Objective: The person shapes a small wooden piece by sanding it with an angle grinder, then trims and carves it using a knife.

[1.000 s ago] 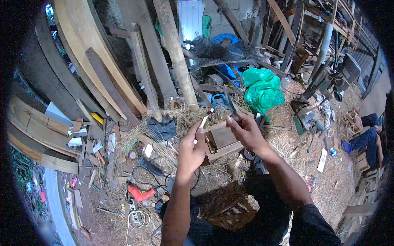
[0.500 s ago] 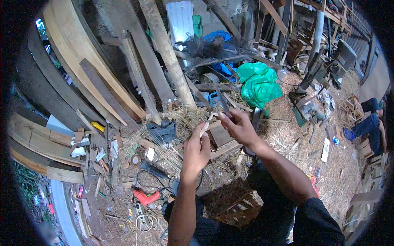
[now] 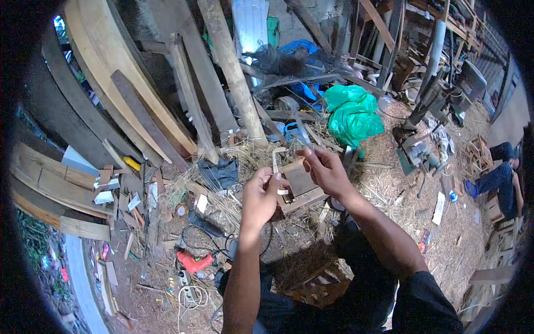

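My left hand (image 3: 259,199) is closed, pinching a thin, pale, hook-shaped strip of wood (image 3: 275,160) that points upward. A second short end of pale material shows beside the fingertips. My right hand (image 3: 328,173) grips a knife-like tool with a narrow grey blade (image 3: 303,133) slanting up and away. The fingers cover its handle. A gap separates the blade from the strip. Below and between both hands lies a small wooden box-like piece (image 3: 298,182), partly hidden by my right hand.
A red power tool (image 3: 194,261) and a white power strip (image 3: 187,285) with cords lie at lower left. Long boards (image 3: 142,106) lean at the left. Beyond my hands is a green plastic bag (image 3: 356,122). A seated person (image 3: 498,178) is at far right.
The strip has come away from the blade and now stands more upright, its hooked end showing. My left hand has turned and shifted slightly left and down. My right hand has barely moved.
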The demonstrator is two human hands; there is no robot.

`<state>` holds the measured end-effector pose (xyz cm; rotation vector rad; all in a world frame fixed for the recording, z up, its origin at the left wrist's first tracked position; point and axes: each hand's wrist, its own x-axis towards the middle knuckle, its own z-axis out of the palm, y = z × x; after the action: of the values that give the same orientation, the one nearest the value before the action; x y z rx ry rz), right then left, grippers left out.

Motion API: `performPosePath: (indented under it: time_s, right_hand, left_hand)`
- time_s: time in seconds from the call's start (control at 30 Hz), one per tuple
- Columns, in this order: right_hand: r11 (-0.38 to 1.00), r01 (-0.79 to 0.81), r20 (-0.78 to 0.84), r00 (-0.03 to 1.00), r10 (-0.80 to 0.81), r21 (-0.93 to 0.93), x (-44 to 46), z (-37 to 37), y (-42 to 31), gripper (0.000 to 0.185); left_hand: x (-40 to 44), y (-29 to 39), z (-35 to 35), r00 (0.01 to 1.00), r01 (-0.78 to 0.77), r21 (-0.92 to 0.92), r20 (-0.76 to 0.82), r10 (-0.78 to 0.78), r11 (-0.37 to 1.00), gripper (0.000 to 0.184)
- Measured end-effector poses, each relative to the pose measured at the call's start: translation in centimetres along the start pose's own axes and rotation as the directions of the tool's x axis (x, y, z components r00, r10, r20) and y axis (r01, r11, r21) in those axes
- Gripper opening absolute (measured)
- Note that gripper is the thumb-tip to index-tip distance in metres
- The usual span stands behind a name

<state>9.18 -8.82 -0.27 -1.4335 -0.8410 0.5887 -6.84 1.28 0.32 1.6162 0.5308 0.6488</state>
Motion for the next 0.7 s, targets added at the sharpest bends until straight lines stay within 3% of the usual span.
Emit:
performPosePath:
  time_s: [0.13, 0.17, 0.27, 0.3, 0.4, 0.43, 0.53, 0.63, 0.7]
  right_hand:
    - [0.996, -0.013, 0.009, 1.000, 0.013, -0.083, -0.4, -0.1, -0.5, 0.034]
    - [0.975, -0.111, 0.034, 0.992, 0.119, -0.194, -0.5, -0.3, -0.9, 0.033]
    - [0.965, 0.208, 0.085, 0.977, -0.197, -0.160, -0.8, 1.0, 0.7, 0.030]
    - [0.995, 0.092, 0.087, 0.992, -0.094, 0.031, -1.6, 1.9, -0.8, 0.028]
    - [0.985, -0.004, 0.167, 0.985, 0.033, -0.175, -2.5, 2.1, -4.0, 0.024]
    - [0.991, -0.005, 0.142, 0.990, 0.024, -0.133, -2.5, 2.2, -3.7, 0.023]
    - [1.000, -0.007, 0.062, 0.998, 0.007, -0.010, -2.1, 2.5, -1.3, 0.021]
    - [0.997, 0.072, 0.004, 0.997, -0.072, 0.025, -1.4, 1.9, 0.0, 0.021]
    - [0.973, 0.104, 0.039, 0.994, -0.098, -0.205, -0.9, 0.3, 0.3, 0.018]
  left_hand:
    - [0.5, 0.1, -0.8, 0.996, 0.032, -0.281, -0.069, -0.054, 0.959, 0.012]
    - [0.5, 0.1, -0.9, 0.993, 0.065, -0.404, -0.062, -0.098, 0.913, 0.012]
    - [0.3, 0.6, -0.9, 0.988, 0.050, -0.580, -0.090, -0.124, 0.813, 0.011]
    - [0.4, 0.1, -0.7, 0.982, 0.062, -0.618, -0.101, -0.158, 0.784, 0.010]
    - [0.1, -0.2, -0.2, 0.973, 0.057, -0.682, -0.125, -0.193, 0.729, 0.012]
    - [0.0, 0.5, 0.2, 0.959, 0.092, -0.717, -0.125, -0.256, 0.691, 0.015]
    - [0.0, -0.9, -0.2, 0.979, 0.128, -0.732, -0.015, -0.204, 0.669, 0.013]
    - [-0.1, 0.3, -1.0, 0.961, 0.222, -0.616, 0.005, -0.278, 0.756, 0.018]
    - [0.0, 1.4, -2.1, 0.956, 0.242, -0.456, -0.038, -0.291, 0.856, 0.035]
